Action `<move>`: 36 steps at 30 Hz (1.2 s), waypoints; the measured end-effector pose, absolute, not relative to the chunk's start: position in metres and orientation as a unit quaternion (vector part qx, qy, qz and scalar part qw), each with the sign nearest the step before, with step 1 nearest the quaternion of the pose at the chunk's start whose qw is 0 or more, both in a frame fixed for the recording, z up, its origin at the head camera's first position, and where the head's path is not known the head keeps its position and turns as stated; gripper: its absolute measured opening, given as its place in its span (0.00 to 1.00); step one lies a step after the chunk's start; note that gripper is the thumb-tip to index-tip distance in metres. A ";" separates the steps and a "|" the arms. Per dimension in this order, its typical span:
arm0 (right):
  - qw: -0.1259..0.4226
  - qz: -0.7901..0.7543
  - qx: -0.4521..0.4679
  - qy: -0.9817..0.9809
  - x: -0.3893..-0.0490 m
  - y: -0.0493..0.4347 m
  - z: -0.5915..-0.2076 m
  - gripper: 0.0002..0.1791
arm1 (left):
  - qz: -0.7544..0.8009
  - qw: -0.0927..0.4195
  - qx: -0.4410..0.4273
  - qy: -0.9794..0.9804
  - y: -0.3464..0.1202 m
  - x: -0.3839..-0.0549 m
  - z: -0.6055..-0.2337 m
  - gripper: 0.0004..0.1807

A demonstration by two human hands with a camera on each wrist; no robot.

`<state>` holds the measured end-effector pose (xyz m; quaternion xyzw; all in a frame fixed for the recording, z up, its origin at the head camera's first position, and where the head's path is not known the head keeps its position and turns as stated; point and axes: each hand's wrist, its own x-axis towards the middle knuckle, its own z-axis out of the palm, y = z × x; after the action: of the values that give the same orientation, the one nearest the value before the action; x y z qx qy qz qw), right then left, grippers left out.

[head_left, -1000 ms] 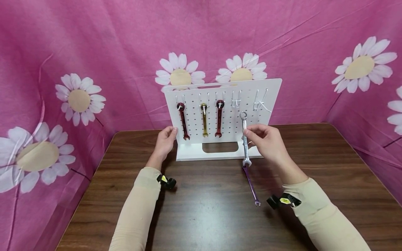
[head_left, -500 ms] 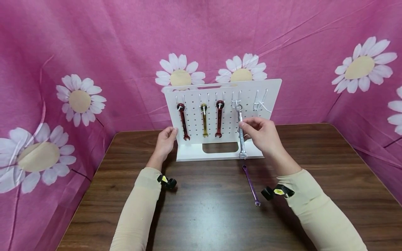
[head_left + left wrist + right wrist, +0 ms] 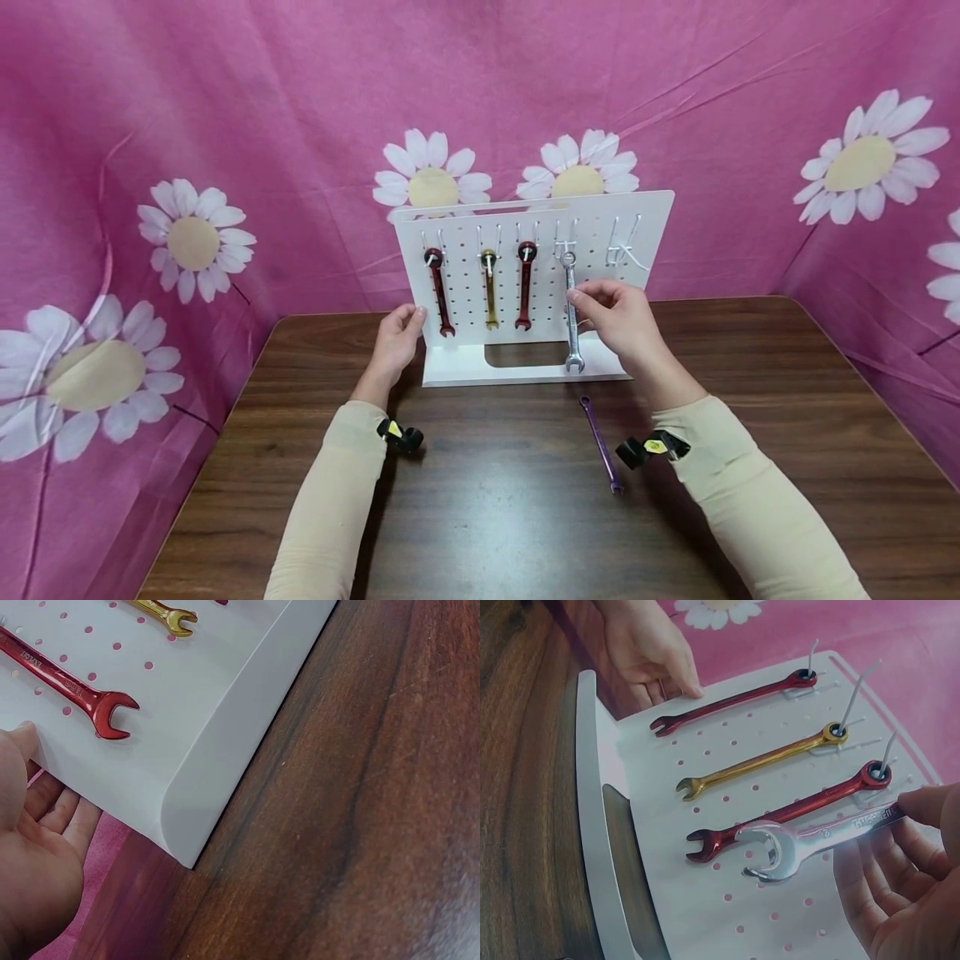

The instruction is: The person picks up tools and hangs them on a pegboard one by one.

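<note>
My right hand [image 3: 617, 315] pinches a silver combination wrench [image 3: 573, 329] between thumb and fingers, its ring end up by the fourth hook [image 3: 565, 242] of a white pegboard [image 3: 465, 362]. Whether the ring is over the hook tip I cannot tell. My left hand [image 3: 395, 340] holds the pegboard's left edge, thumb in front and fingers behind, as the left wrist view shows. From the other hooks hang a red wrench [image 3: 735, 701] at the left, a yellow wrench [image 3: 765, 760], and a second red wrench [image 3: 795, 810] beside the silver one.
On the brown wooden table [image 3: 480, 533], in front of the board, lies a purple wrench [image 3: 600, 444]. The rightmost hook [image 3: 622, 250] carries no wrench. Pink cloth [image 3: 480, 67] with printed daisies stands behind and at both sides.
My right hand has moved the silver wrench left and up, towards the fourth hook, away from above the purple wrench. The left hand stays on the board's edge.
</note>
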<state>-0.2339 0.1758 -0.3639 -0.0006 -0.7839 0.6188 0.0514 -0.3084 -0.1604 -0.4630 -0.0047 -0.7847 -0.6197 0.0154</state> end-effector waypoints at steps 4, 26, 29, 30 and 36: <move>0.042 0.619 -0.019 -0.784 -0.241 0.176 -0.368 0.21 | -0.620 0.019 -0.007 -0.784 -0.160 -0.308 -0.463 0.19; 0.039 0.649 -0.080 -0.756 -0.278 0.174 -0.387 0.27 | -0.626 0.013 -0.002 -0.780 -0.161 -0.307 -0.464 0.20; 0.037 0.651 -0.080 -0.754 -0.280 0.173 -0.387 0.28 | -0.622 0.014 0.001 -0.783 -0.162 -0.308 -0.464 0.20; 0.037 0.650 -0.081 -0.755 -0.280 0.173 -0.387 0.28 | -0.623 0.014 0.001 -0.782 -0.162 -0.308 -0.464 0.19; 0.041 0.648 -0.083 -0.756 -0.278 0.174 -0.387 0.28 | -0.618 0.010 -0.002 -0.786 -0.161 -0.308 -0.463 0.20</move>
<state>-0.2777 0.1740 -0.3867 -0.0832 -0.7558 0.6482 0.0407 -0.3083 -0.1610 -0.4635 -0.0017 -0.7859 -0.6183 0.0100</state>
